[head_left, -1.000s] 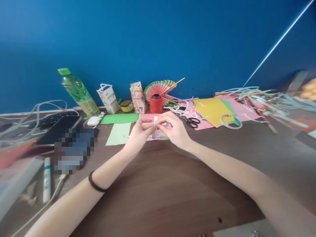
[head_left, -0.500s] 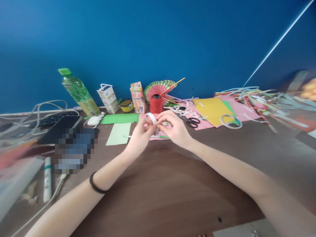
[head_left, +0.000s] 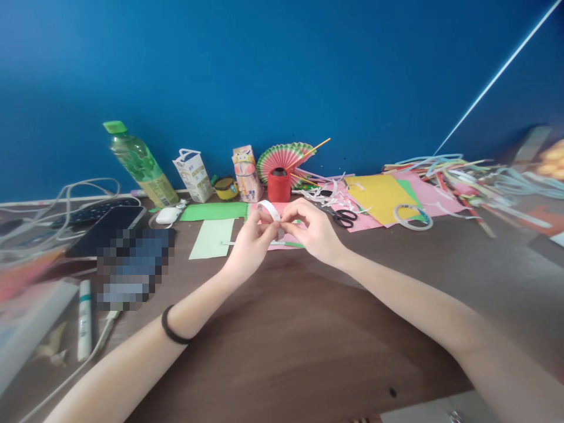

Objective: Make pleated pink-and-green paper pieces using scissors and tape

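- Head view: left hand [head_left: 252, 241] grasps a white ring [head_left: 272, 211].
- Right hand [head_left: 314, 230] pinches its right edge (fingertips partly hidden).
- Black scissors [head_left: 345, 219] lie farther right.

left forearm [head_left: 132, 357]: thin black band [head_left: 166, 327] | right forearm [head_left: 396, 295]: bare | left hand [head_left: 250, 242], right hand [head_left: 315, 232]: bare

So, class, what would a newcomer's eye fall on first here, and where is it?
The vivid blue wall fills the top of the view. At the centre, the left hand and right hand meet at a white ring-shaped band. Behind them stand a red cylinder and a pink-and-green pleated fan.
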